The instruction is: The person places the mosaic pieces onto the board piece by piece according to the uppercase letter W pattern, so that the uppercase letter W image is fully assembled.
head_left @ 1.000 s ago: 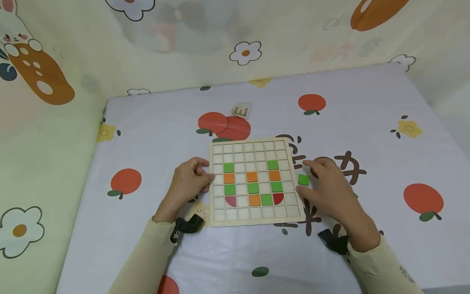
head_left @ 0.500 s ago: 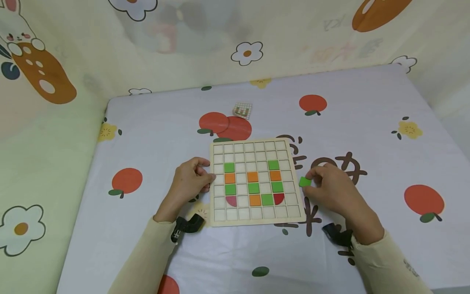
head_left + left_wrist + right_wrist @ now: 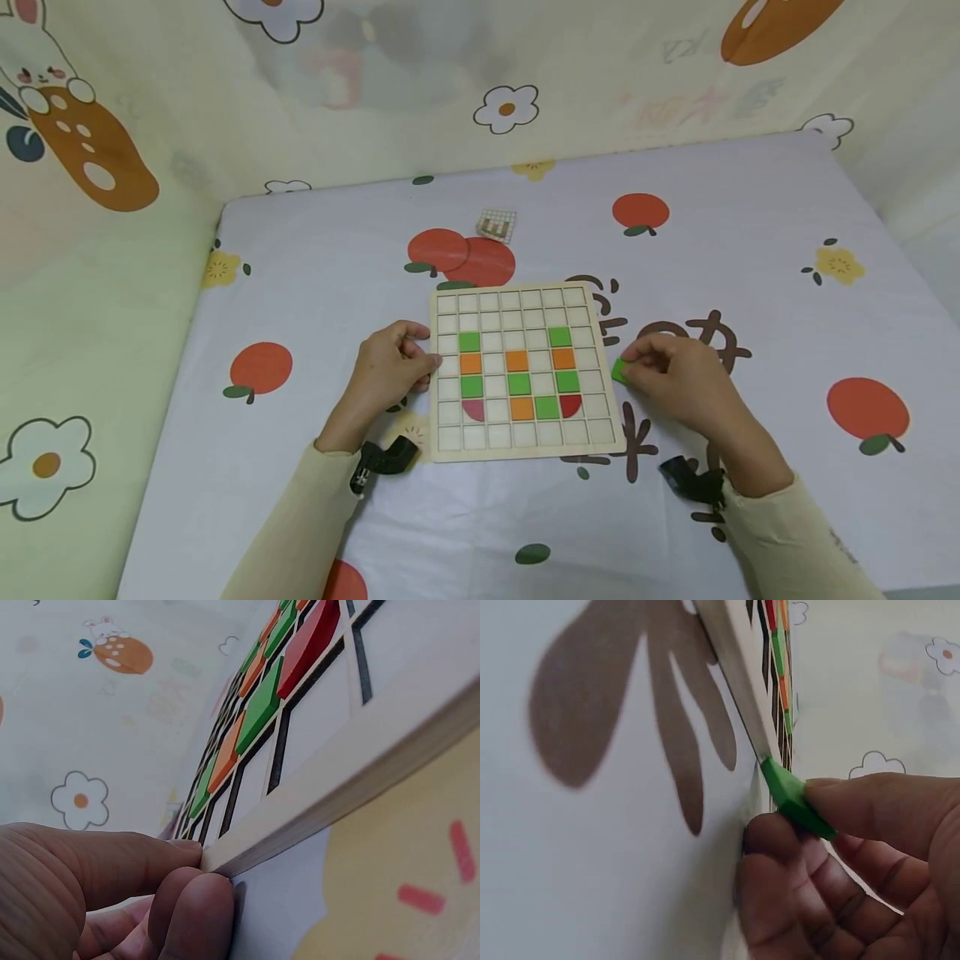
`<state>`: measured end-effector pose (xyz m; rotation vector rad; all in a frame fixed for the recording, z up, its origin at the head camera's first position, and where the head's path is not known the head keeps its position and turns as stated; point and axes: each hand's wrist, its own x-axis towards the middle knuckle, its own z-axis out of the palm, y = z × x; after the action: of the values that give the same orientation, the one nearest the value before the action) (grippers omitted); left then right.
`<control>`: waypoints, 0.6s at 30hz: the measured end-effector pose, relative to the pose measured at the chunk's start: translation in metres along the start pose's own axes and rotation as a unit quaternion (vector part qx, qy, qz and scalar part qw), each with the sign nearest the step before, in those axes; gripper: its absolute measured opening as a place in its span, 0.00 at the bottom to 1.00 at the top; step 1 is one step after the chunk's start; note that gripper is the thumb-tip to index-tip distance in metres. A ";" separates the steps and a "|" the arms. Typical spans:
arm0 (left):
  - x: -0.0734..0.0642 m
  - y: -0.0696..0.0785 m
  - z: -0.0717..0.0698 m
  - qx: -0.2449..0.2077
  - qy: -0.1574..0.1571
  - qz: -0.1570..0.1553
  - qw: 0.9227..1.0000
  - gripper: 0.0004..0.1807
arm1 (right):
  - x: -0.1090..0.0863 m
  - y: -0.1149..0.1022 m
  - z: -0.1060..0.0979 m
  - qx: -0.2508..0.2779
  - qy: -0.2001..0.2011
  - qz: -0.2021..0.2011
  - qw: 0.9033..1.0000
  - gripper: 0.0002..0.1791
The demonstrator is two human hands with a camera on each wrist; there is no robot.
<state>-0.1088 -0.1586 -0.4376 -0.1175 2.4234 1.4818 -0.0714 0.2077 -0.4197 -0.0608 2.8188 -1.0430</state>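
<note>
A wooden grid board (image 3: 497,437) lies flat in front of me. Green, orange, pink and red tiles fill some of its cells, among them an orange tile (image 3: 517,361) and a red quarter-round tile (image 3: 571,406). My left hand (image 3: 386,362) holds the board's left edge; the left wrist view has the thumb on the rim (image 3: 300,799) and curled fingers against its side. To the right of the board, my right hand (image 3: 678,379) pinches a loose green square tile (image 3: 795,799) between thumb and fingers. The fingers partly cover this tile, which is close to the board's right edge.
Farther back on the cloth-covered table (image 3: 360,242) lies a small card (image 3: 496,225) printed with a grid pattern. Printed curtains (image 3: 420,83) stand behind and at the left. Black wrist devices (image 3: 390,457) sit at both cuffs.
The right hand has closed its fingers on the green tile, which lay flat on the cloth before, and tilted it up. The left hand and the board have stayed in place.
</note>
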 end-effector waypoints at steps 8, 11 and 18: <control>-0.001 0.002 0.000 0.001 0.003 -0.005 1.000 0.21 | 0.003 0.003 -0.001 0.069 -0.029 0.030 0.997 0.12; 0.000 0.002 0.000 0.002 0.004 -0.005 1.000 0.20 | 0.004 0.003 -0.001 0.034 -0.024 0.022 0.999 0.16; 0.001 0.000 0.001 0.003 0.002 -0.003 1.000 0.21 | 0.010 -0.003 0.000 -0.060 -0.025 -0.022 0.998 0.14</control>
<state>-0.1092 -0.1577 -0.4380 -0.1281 2.4282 1.4738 -0.0815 0.2046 -0.4194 -0.1592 2.8432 -0.8664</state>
